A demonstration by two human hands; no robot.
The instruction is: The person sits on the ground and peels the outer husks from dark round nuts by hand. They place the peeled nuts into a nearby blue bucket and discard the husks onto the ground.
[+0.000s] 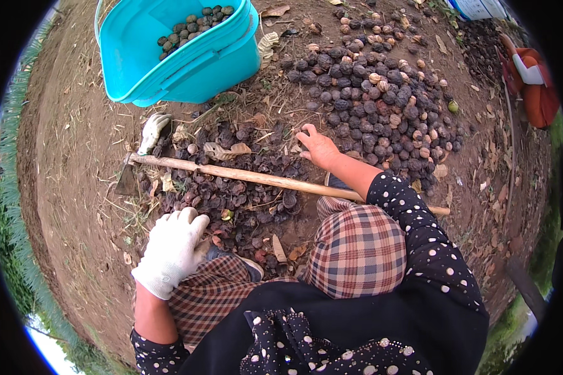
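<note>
While I watch the head view, my right hand (319, 149), fingers apart, is beside the nuts (370, 109) heaped toward the right edge of the dirt ground (72, 181); whether my gloved left hand (172, 249), near the husks (236, 190), grips anything, I cannot tell.

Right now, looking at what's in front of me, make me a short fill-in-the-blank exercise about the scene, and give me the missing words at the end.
1. The glove on your left hand is coloured ____.
2. The bare hand is your ____ one.
3. The hoe has a handle made of ____.
4. The bucket stands to the ____ of the big nut pile.

Missing words: white; right; wood; left.
</note>
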